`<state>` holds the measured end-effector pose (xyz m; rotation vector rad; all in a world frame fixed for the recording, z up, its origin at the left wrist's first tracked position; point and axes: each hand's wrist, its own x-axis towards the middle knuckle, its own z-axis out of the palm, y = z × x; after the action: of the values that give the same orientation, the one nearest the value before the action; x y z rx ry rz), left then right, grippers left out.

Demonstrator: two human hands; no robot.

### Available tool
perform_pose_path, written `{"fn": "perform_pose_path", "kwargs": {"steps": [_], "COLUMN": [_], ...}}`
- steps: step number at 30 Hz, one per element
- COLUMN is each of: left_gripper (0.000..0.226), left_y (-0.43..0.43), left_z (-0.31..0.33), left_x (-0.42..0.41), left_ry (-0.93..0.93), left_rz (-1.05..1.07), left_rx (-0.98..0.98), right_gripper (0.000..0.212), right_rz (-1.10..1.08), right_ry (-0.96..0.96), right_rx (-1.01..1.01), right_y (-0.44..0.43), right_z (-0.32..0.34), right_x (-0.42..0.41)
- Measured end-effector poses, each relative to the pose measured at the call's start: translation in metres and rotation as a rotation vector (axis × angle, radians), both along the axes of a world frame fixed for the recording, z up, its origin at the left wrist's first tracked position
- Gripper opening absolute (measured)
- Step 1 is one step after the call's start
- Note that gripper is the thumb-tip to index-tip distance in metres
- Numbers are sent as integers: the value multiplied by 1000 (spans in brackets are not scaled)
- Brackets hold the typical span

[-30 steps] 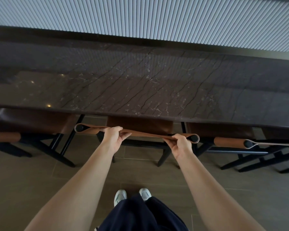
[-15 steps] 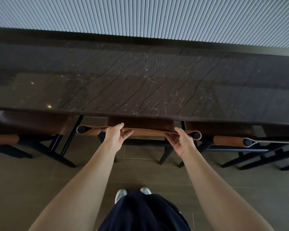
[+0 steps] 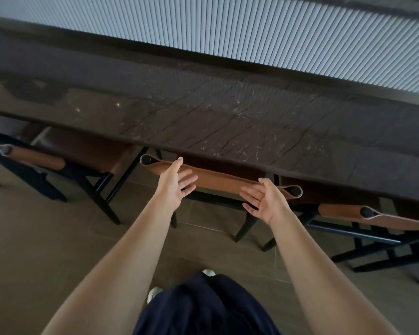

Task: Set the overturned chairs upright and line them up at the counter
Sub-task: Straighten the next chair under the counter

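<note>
Your fingers (image 3: 188,180) are straight and spread on both sides and grip nothing. Your left hand (image 3: 173,187) and right hand (image 3: 264,201) sit, palms turned inward, right at the tan leather sling backrest (image 3: 218,178) of the black-framed middle chair (image 3: 242,229); whether any fingertip touches it cannot be told. That chair stands upright on the grey-brown tiled floor (image 3: 46,238), its seat tucked under the dark veined stone counter (image 3: 228,117), between a matching left chair (image 3: 41,158) and a matching right chair (image 3: 385,217).

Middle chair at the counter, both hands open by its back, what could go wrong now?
The middle chair sits close under the counter edge; pushing further could pinch the left hand or right hand there. Its right end nearly meets the right chair, so a nudge might knock them together.
</note>
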<state>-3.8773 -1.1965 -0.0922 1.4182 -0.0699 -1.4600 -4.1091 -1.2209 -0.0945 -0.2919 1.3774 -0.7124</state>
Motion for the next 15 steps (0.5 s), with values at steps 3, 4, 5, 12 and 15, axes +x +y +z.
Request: {"fn": "perform_pose_path", "kwargs": {"steps": [3, 4, 5, 12, 15], "left_gripper": [41, 39, 35, 35, 34], "left_y": [18, 25, 32, 98, 130], "left_z": [10, 13, 16, 31, 37], "left_x": [18, 26, 35, 117, 152], "left_ry": [-64, -85, -104, -234, -265], "left_rz": [-2, 8, 20, 40, 49], "left_rx": [-46, -57, -71, -137, -116], "right_gripper": [32, 32, 32, 30, 31], "right_rz": [80, 96, 115, 197, 216], "right_ry": [29, 29, 27, -47, -69], "right_rx": [-65, -95, -125, -227, -219], "right_y": [10, 14, 19, 61, 84], "right_z": [13, 16, 20, 32, 33], "right_x": [21, 30, 41, 132, 168]}}
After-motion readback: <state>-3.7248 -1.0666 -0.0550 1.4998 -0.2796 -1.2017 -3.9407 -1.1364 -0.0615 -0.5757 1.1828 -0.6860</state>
